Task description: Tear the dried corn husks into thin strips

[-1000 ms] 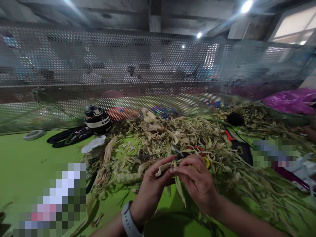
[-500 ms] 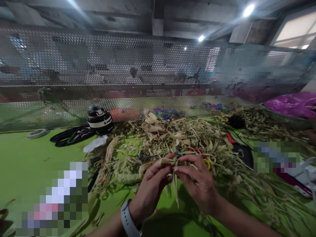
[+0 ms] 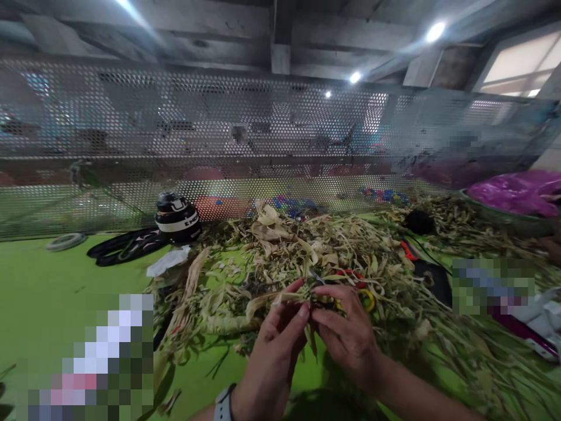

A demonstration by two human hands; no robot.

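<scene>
- Husk strip [image 3: 287,297] is sitting between your two hands, above the green table [image 3: 39,286]; one end is hanging below your fingertips.
- Left hand [image 3: 278,339]: thumb and fingers are pinching the strip.
- Right hand [image 3: 350,330]: thumb and index are closing on the same strip, just beside the left; exact contact is partly hidden.
- Red loop [image 3: 360,282] and yellow loop [image 3: 371,302] are lying just past your right hand.
- Husk pile [image 3: 333,245] is spreading beyond; black bottle [image 3: 178,221] is standing upright at its left edge.
</scene>
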